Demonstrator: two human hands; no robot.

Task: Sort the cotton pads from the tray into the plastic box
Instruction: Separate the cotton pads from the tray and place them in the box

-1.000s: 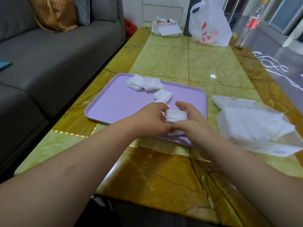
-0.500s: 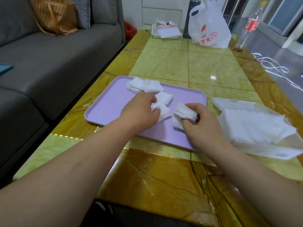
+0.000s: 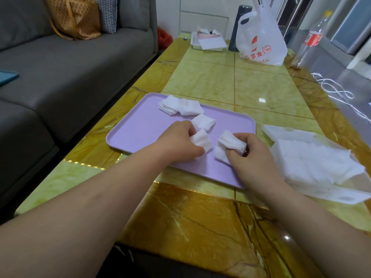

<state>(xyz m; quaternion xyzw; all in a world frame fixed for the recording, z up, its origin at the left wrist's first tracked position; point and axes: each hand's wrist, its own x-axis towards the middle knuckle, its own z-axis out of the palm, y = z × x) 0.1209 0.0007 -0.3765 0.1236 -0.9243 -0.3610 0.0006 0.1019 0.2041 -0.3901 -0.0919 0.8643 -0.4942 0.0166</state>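
Head view: gathering step. Left hand [image 3: 178,143] grips left pad stack [image 3: 201,139], right hand [image 3: 254,160] pinches right pad stack [image 3: 230,142], over the tray [image 3: 136,129]; next, likely carry both to the plastic box [image 3: 313,160] right of the hands.

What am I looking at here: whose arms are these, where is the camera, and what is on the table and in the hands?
No machine here: a person works bare-handed, and the one camera sits on their head, looking forward and down, so the arms enter from below. On the marble-look table lies a purple tray with loose cotton pads near its far edge. The left hand grips a small stack of pads; the right hand pinches a fanned stack, both over the tray. To the right sits the clear plastic box, already holding many pads. A grey sofa is on the left; a white plastic bag stands at the table's far end.
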